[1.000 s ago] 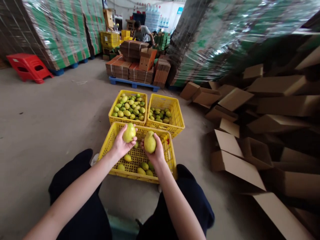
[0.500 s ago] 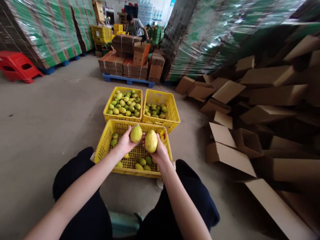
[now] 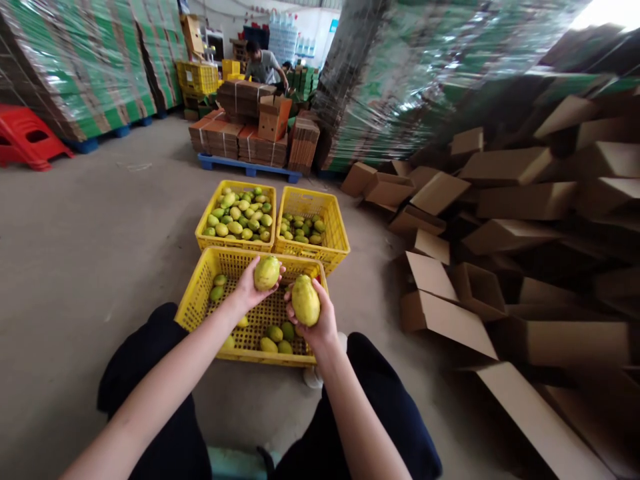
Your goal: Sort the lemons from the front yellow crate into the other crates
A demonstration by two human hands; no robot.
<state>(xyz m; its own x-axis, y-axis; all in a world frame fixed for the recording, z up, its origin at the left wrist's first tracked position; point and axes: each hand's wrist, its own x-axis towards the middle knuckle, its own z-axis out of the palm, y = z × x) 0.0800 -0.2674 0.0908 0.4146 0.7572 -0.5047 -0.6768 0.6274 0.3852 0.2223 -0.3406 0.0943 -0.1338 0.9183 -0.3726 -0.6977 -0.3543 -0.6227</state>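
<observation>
In my left hand (image 3: pixel 250 288) rests a yellow-green papaya (image 3: pixel 267 273), my fingers curled under it. My right hand (image 3: pixel 320 319) is closed round a yellower papaya (image 3: pixel 306 301), held slightly lower and to the right. Both fruits are above the near yellow crate (image 3: pixel 200 288), apart from each other. Inside that crate lie several more papayas (image 3: pixel 274 335), some of them behind my forearms. Behind it stand a left crate (image 3: pixel 201 235) heaped with papayas (image 3: pixel 239 212) and a right crate (image 3: pixel 336 220) with fewer at its bottom.
Loose open cardboard boxes (image 3: pixel 450 313) pile up along the right. Flattened cartons (image 3: pixel 250 143) sit on a blue pallet (image 3: pixel 250 167) ahead, with a person (image 3: pixel 264 65) bending behind them. Film-wrapped stacks (image 3: pixel 95 60) flank both sides. A red stool (image 3: pixel 30 137) stands at left.
My hands have drawn slightly apart, the right one lower with its papaya tilted. Both keep their fruit. The whole view has shifted a little, moving the crates left and down.
</observation>
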